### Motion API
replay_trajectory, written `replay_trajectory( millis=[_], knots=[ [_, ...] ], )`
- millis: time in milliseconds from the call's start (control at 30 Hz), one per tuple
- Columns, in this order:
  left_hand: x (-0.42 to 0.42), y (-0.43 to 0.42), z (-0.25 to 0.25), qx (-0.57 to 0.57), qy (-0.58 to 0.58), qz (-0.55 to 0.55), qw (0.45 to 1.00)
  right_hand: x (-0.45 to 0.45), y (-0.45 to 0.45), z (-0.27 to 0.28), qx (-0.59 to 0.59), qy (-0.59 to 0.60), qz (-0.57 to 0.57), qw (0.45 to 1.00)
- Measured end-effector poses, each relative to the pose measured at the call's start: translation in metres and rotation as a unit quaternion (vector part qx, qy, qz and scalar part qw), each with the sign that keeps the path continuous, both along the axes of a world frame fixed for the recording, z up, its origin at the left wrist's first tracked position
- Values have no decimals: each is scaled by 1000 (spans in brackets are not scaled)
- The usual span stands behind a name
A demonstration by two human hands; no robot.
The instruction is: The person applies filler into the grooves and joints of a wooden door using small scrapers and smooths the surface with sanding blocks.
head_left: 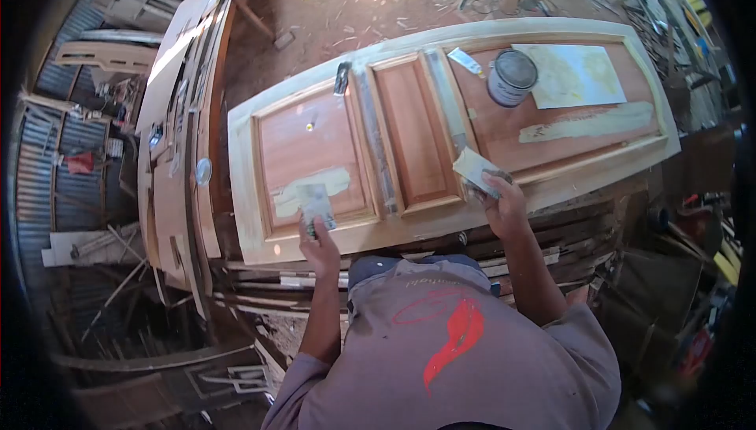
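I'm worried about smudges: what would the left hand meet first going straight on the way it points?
Probably the pale patch on the door panel, just beyond the flat tool in the left hand; whether they already touch is unclear.

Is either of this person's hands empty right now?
No, the left hand holds a greyish flat piece, and the right hand holds a cream-coloured flat piece.

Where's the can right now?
Head view: the can stands on the right half of the door, at the left edge of the sheet, just right of the tube.
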State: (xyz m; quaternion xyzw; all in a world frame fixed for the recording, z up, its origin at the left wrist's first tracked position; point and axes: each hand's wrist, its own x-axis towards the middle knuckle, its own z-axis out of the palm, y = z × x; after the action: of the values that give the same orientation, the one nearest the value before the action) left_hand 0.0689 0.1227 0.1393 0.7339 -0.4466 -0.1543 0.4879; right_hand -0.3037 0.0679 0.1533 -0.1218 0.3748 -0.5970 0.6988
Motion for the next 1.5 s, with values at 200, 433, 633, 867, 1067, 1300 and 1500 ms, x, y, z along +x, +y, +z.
replay_trajectory(
  millis=[200,433,633,867,1067,1300,1500],
  knots=[
    [71,35,-66,31,320,179,930,45,0,-118,134,98,70,984],
    [134,-11,-122,103,490,114,858,127,-41,-169,88,201,117,968],
    [184,-73,-186,112,539,24,835,219,-104,-172,-57,598,181,778],
    [222,-67,-223,167,502,-20,849,271,-151,-233,-209,840,184,465],
    [234,-82,-226,197,503,-44,840,276,-66,-223,-184,867,274,373],
    [229,-118,-212,206,499,-66,839,276,-185,-202,-187,849,246,429],
    [231,-117,-208,193,509,-64,836,292,-220,-200,-103,835,381,385]
  ],
)
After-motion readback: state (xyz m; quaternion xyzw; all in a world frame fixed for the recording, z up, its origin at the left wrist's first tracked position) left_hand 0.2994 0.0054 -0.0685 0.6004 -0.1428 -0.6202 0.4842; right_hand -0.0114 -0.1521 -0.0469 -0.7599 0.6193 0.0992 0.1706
